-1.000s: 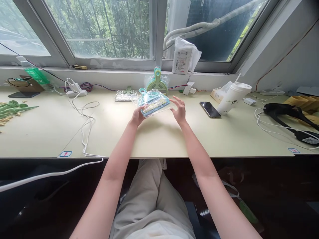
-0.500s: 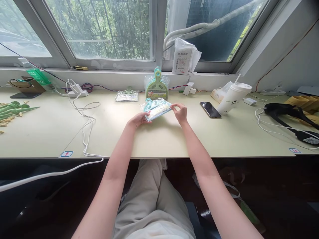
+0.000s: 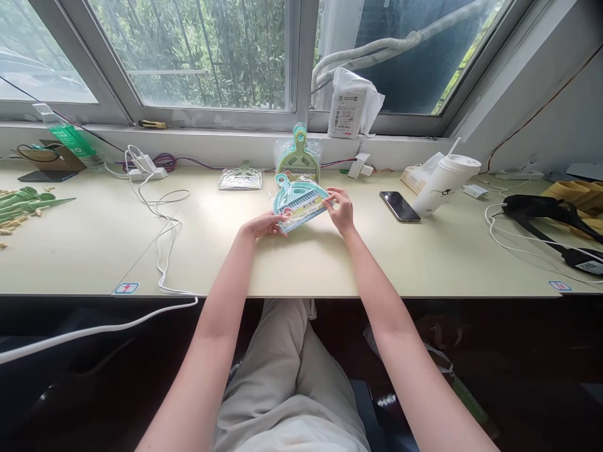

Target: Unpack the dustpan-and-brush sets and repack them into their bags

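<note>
A blue dustpan-and-brush set [image 3: 301,202] in clear wrapping is held tilted above the table, its labelled face toward me. My left hand [image 3: 266,225] grips its lower left corner, thumb on the front. The right edge is pinched between the thumb and fingers of my right hand [image 3: 340,209]. Just behind it, a stack of green and blue dustpans [image 3: 298,157] in clear wrapping leans upright against the window sill. Left of that stack, a smaller wrapped green set [image 3: 240,178] lies on the table.
On the pale table [image 3: 301,270] are white cables [image 3: 162,251] to the left, then green pieces [image 3: 28,204]. A phone [image 3: 400,206], a white cup [image 3: 445,185] and a black strap device [image 3: 541,220] lie right. A wrapped box [image 3: 348,112] stands on the sill.
The blue set has tipped so that its front and label face me more fully. My right hand's fingers have shifted slightly on its edge, while my left hand keeps its grip.
</note>
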### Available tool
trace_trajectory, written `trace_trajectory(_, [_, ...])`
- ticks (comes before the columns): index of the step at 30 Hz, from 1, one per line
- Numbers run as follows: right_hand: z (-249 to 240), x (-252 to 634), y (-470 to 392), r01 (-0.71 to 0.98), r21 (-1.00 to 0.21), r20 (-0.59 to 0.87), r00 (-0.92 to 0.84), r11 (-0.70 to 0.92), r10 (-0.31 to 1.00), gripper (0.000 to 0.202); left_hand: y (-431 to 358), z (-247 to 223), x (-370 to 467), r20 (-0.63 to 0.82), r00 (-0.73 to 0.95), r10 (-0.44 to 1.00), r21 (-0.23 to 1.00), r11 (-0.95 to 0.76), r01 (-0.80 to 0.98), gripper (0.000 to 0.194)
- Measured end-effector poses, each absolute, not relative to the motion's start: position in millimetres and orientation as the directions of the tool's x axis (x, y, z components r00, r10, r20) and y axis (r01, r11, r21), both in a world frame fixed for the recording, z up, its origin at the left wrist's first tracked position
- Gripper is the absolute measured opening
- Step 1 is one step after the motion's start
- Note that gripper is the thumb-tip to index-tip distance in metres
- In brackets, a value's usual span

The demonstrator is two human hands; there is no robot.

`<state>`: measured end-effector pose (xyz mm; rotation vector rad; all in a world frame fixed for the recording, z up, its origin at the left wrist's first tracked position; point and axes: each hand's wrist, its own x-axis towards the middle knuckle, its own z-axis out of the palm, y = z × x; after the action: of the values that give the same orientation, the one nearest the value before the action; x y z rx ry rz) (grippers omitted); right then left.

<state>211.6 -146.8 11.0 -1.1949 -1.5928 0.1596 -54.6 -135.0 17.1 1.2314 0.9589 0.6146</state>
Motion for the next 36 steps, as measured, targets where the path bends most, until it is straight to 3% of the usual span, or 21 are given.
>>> trace_trajectory(8, [8.9,213.5,-152.4,0.727,-0.545,0.624,0.019,0.417,0.781,0.012,-133.6,15.8,-56.2,-0.231,0.504,0.832,0.973,0.201,0.114,0.049])
trace_trajectory(17, [-2.2,213.1,-132.9,0.483,-0.753,0.579,0.166,0.447,0.798,0.021,-138.1,24.7,-40.8,-0.079,0.465,0.882,0.991,0.118,-0.056,0.063])
trace_trajectory(23, [-2.0,207.5,-135.6,0.418,-0.809,0.505,0.136,0.412,0.852,0.036,-148.2,34.1,-40.1,-0.003,0.507,0.862,0.987,0.083,-0.134,0.077])
trace_trajectory(28, [-0.1,204.8,-137.2,0.467,-0.794,0.49,0.112,0.389,0.864,0.036,-148.6,34.5,-47.3,-0.034,0.532,0.846,0.992,0.093,-0.084,0.066])
trace_trajectory(36, [-6.2,207.3,-130.0,0.417,-0.844,0.418,0.117,0.338,0.901,0.034,-143.5,26.3,-52.5,0.009,0.513,0.859,0.985,0.082,-0.155,0.062])
